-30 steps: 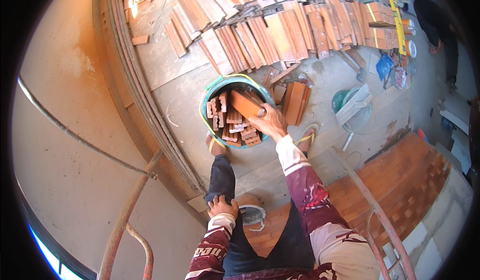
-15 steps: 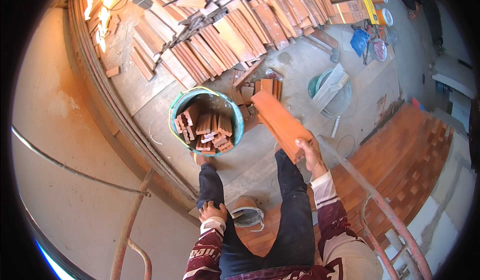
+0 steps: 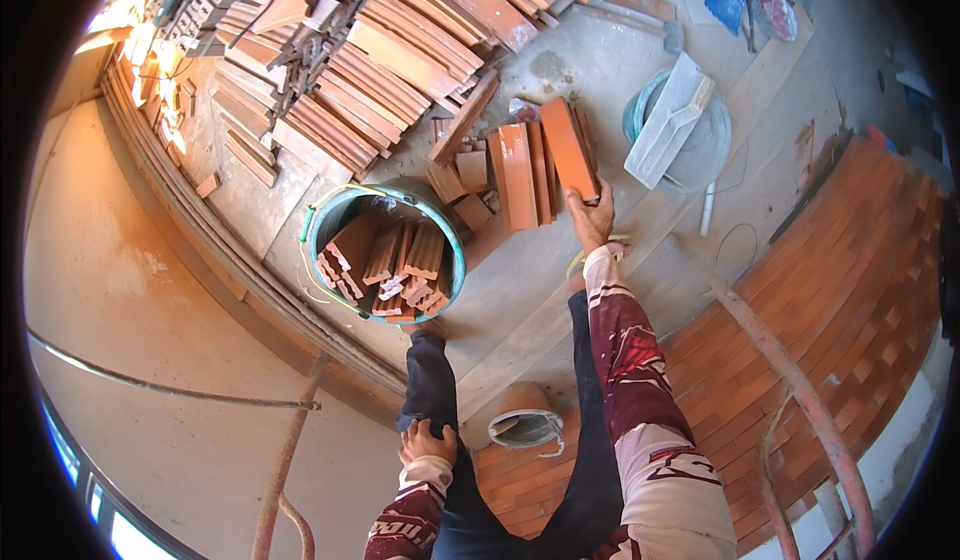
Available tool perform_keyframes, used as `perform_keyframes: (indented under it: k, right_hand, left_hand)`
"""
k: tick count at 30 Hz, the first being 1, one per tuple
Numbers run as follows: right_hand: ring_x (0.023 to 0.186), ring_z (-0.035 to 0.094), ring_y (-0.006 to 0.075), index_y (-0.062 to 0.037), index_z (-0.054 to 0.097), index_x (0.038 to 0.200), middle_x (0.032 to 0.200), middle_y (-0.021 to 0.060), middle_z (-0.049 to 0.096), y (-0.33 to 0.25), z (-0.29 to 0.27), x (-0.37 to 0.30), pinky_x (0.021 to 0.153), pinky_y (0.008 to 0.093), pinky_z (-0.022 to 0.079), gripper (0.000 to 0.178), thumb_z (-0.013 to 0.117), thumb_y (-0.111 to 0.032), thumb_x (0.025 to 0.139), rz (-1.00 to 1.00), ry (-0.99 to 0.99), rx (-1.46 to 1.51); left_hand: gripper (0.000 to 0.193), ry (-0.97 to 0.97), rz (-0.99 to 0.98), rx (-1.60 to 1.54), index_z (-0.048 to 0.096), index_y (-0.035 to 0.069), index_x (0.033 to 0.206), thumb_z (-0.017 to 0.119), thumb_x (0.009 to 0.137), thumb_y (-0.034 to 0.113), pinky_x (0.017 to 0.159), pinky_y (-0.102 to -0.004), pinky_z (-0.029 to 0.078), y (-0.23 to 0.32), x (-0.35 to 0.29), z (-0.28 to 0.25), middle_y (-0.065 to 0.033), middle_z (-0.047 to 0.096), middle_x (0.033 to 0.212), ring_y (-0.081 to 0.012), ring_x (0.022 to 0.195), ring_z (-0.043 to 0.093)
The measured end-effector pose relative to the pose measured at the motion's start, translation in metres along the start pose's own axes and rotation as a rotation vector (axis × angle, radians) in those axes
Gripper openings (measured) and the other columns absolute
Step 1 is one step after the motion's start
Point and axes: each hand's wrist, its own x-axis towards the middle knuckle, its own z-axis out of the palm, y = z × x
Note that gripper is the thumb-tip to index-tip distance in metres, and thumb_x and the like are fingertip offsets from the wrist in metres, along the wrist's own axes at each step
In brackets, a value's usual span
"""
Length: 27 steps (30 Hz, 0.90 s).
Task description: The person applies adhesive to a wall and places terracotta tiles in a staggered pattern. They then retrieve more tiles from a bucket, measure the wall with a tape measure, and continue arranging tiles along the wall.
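Note:
My right hand [image 3: 592, 218] grips the near end of an orange clay tile [image 3: 567, 150]. That tile lies at the right side of a small group of similar tiles [image 3: 519, 175] on the floor. My left hand [image 3: 428, 444] rests on my left knee, its fingers spread over the dark trouser leg and holding nothing. Left of the tile group stands a green bucket [image 3: 459, 270] with a yellow-green handle. Inside it, several grooved clay pieces [image 3: 385, 260] lean with their cut ends toward me.
Rows of stacked tiles [image 3: 400, 60] fill the far floor. A grey trowel [image 3: 672, 130] lies across a round tub [image 3: 712, 155] at the right. Between my legs sits a small bucket [image 3: 527, 430]. Rusty metal rails [image 3: 800, 380] [image 3: 288, 450] flank me; laid tile flooring [image 3: 830, 290] spreads right.
My right hand has moved forward with the tile, from above the floor near my right knee to the tile group. My left hand stays on the knee. The view has shifted.

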Motion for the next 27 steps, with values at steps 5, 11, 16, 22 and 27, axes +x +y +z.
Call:
perform_keyframes:
  k: [5, 11, 16, 22, 27]
  right_hand:
    - [0.126, 0.043, 0.037, -0.0052, 0.036, 0.143, 0.136, 0.0231, 0.042, 0.039, 0.006, -0.019, 0.106, 0.0443, 0.038, 0.083, 0.079, -0.022, 0.074, -0.21, -0.164, -0.387]
    - [0.132, 0.036, 0.0394, -0.0065, 0.017, 0.151, 0.143, 0.025, 0.034, 0.067, 0.005, -0.007, 0.109, 0.0437, 0.035, 0.098, 0.078, -0.023, 0.076, -0.223, -0.207, -0.288]
    - [0.134, 0.037, 0.0383, -0.002, 0.012, 0.152, 0.148, 0.0263, 0.031, 0.049, 0.002, -0.011, 0.109, 0.0405, 0.035, 0.099, 0.075, -0.023, 0.079, -0.099, -0.388, -0.382]
    - [0.135, 0.038, 0.0379, 0.0034, 0.018, 0.149, 0.149, 0.0284, 0.031, 0.056, -0.012, 0.019, 0.109, 0.0394, 0.035, 0.092, 0.073, -0.026, 0.081, -0.02, -0.467, -0.511]
    - [0.132, 0.039, 0.046, 0.0033, 0.029, 0.145, 0.145, 0.0297, 0.037, -0.008, 0.031, -0.027, 0.107, 0.0458, 0.036, 0.084, 0.073, -0.028, 0.081, 0.043, -0.247, -1.057]
  left_hand:
    - [0.052, -0.016, -0.028, 0.001, 0.062, 0.011, 0.122, 0.061, 0.08, 0.042, 0.107, -0.0503, 0.036, -0.01, -0.002, 0.01, -0.0155, 0.051, 0.14, -0.0381, 0.133, 0.041]
    - [0.052, -0.021, -0.025, -0.002, 0.062, 0.012, 0.123, 0.062, 0.08, 0.042, 0.109, -0.0518, 0.032, -0.002, -0.003, 0.018, -0.0143, 0.049, 0.141, -0.0394, 0.134, 0.039]
    - [0.052, -0.028, -0.038, 0.007, 0.062, 0.013, 0.123, 0.062, 0.08, 0.042, 0.109, -0.0519, 0.031, -0.011, -0.004, 0.024, -0.0149, 0.049, 0.142, -0.0408, 0.134, 0.039]
    - [0.052, -0.047, -0.052, -0.014, 0.061, 0.013, 0.123, 0.062, 0.08, 0.042, 0.109, -0.0525, 0.031, -0.008, -0.004, 0.025, -0.0154, 0.047, 0.143, -0.0409, 0.135, 0.037]
    - [0.053, -0.066, -0.074, -0.033, 0.061, 0.012, 0.124, 0.061, 0.08, 0.042, 0.109, -0.0525, 0.031, -0.013, -0.002, 0.021, -0.0146, 0.047, 0.143, -0.0405, 0.136, 0.035]
